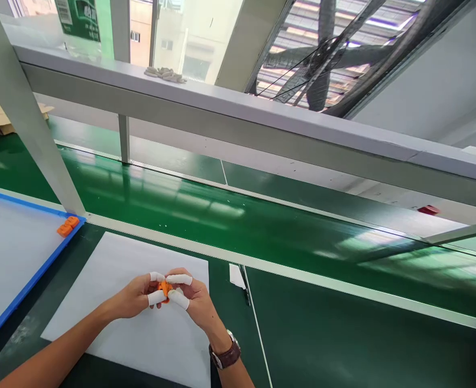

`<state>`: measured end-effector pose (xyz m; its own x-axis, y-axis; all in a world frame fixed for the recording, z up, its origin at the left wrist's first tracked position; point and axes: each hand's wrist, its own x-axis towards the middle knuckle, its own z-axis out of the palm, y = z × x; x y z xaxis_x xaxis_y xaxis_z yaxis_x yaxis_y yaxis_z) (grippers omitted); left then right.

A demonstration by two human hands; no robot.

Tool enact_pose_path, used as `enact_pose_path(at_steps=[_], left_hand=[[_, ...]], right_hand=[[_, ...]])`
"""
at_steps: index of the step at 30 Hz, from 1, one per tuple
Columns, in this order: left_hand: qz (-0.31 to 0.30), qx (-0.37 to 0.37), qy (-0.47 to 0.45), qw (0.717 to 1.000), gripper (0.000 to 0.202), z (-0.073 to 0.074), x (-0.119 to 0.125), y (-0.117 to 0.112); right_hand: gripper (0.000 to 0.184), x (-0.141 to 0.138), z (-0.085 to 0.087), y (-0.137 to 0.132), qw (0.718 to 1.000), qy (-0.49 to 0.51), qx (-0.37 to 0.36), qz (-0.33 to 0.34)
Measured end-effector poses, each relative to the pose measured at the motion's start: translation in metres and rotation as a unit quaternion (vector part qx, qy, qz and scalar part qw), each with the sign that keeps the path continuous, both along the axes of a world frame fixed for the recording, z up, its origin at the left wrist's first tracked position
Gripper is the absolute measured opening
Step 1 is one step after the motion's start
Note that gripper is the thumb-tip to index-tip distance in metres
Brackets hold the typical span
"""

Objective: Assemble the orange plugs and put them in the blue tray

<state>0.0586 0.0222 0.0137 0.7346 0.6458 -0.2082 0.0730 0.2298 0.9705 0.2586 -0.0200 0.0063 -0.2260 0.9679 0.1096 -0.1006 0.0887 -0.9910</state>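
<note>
A small orange piece (165, 288) is pinched between my two hands above a white sheet (141, 345); its exact kind is partly hidden by the fingers. My left hand (137, 295) grips its left side with thumb and forefinger. From the right, my right hand (193, 296) holds the same piece with its fingertips. White finger covers wrap the thumbs and forefingers of both hands. Two similar orange pieces (68, 226) lie together at the corner of a blue-edged white board (7, 253) on the left.
A dark pen (246, 288) and a white paper scrap (237, 275) lie right of the sheet. A metal rail (238, 110) with small pale pieces (165, 74) on it crosses above the green bench (322, 323). A slanted post (40, 118) stands at left.
</note>
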Motion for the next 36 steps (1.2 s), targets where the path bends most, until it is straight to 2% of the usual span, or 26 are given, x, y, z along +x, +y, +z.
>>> enact_pose_path(at_steps=[4, 8, 16, 18, 21, 24, 28, 32, 34, 36], left_hand=[[0.003, -0.021, -0.012, 1.000, 0.028, -0.002, -0.001, 0.000], [0.056, -0.032, -0.031, 0.997, 0.030, -0.005, 0.001, 0.000], [0.179, -0.073, -0.062, 0.979, 0.026, -0.022, 0.004, -0.003], [0.183, -0.093, -0.062, 0.977, 0.026, -0.021, 0.002, -0.001], [0.154, -0.119, -0.061, 0.979, 0.032, -0.015, -0.003, 0.002], [0.137, -0.115, -0.059, 0.982, 0.037, -0.011, -0.008, 0.006], [0.161, -0.089, -0.039, 0.982, 0.037, -0.015, -0.008, 0.007], [0.147, -0.078, -0.032, 0.986, 0.035, -0.022, -0.007, 0.007], [0.146, -0.069, -0.022, 0.987, 0.036, -0.025, -0.007, 0.006], [0.152, -0.062, -0.017, 0.986, 0.037, -0.026, -0.006, 0.006]], right_hand=[[0.026, -0.001, -0.009, -0.003, 0.986, -0.106, 0.113, -0.066], [0.037, -0.004, -0.011, -0.003, 0.958, -0.165, 0.197, -0.130], [0.054, -0.012, -0.014, -0.005, 0.926, -0.230, 0.276, -0.117], [0.053, -0.012, -0.016, -0.004, 0.923, -0.238, 0.279, -0.119], [0.052, -0.009, -0.019, -0.001, 0.917, -0.245, 0.286, -0.132], [0.055, -0.006, -0.021, 0.000, 0.912, -0.252, 0.295, -0.132], [0.055, -0.008, -0.023, -0.001, 0.918, -0.262, 0.277, -0.105], [0.048, -0.011, -0.025, -0.003, 0.940, -0.236, 0.228, -0.091], [0.039, -0.011, -0.024, -0.003, 0.967, -0.191, 0.155, -0.072], [0.032, -0.010, -0.022, -0.003, 0.991, -0.123, 0.037, -0.048]])
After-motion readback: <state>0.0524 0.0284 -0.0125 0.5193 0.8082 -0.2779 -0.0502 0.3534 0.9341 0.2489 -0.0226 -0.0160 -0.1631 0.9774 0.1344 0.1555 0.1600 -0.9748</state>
